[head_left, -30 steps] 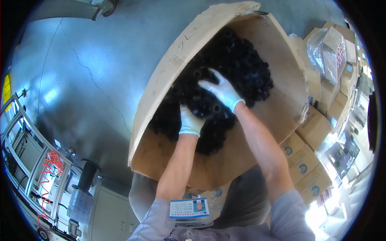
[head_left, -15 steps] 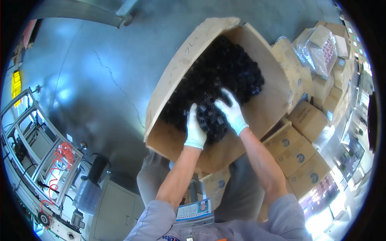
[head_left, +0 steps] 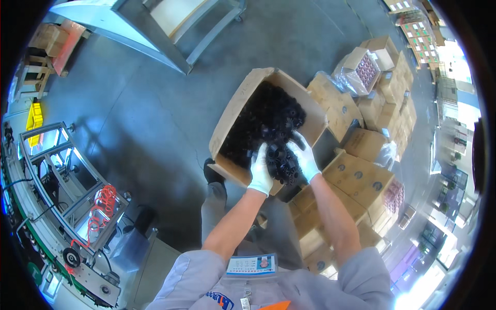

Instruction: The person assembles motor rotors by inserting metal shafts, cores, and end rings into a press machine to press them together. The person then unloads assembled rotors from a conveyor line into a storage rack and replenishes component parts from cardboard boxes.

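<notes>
While box (head_left: 235,111) sits farther off than before, both gloved hands' fingers clutch black parts (head_left: 281,157) at near edge.

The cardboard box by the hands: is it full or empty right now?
Mostly full. The open cardboard box holds a heap of small black parts. The left hand and right hand, both white-gloved, cup a bunch at its near edge.

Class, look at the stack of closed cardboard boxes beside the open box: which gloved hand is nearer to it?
Right. The right hand lies by the stack of closed boxes; the left hand is farther off, across the black parts.
</notes>
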### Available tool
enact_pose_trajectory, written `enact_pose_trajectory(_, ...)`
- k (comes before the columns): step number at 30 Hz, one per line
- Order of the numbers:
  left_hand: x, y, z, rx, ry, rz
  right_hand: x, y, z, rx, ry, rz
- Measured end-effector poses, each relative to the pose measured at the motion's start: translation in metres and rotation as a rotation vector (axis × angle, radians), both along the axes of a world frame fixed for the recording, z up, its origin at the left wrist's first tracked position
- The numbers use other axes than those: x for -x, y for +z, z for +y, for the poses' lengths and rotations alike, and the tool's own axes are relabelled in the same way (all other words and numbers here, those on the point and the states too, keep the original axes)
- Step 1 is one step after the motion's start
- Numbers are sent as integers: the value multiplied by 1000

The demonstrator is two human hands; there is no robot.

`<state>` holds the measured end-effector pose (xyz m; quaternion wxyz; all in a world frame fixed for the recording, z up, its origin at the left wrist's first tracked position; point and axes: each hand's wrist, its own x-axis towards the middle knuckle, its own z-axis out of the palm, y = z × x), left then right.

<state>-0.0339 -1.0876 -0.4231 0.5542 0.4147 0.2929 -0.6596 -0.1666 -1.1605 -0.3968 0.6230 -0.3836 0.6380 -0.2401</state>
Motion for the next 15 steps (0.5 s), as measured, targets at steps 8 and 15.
enact_pose_trajectory(8, 22, 29, 19, 24, 21, -84, 19, 39, 19, 56, 30, -96)
enact_pose_trajectory(15, 38, 81, 36, 35, 107, -183, 31, 76, 22, 84, 193, -91)
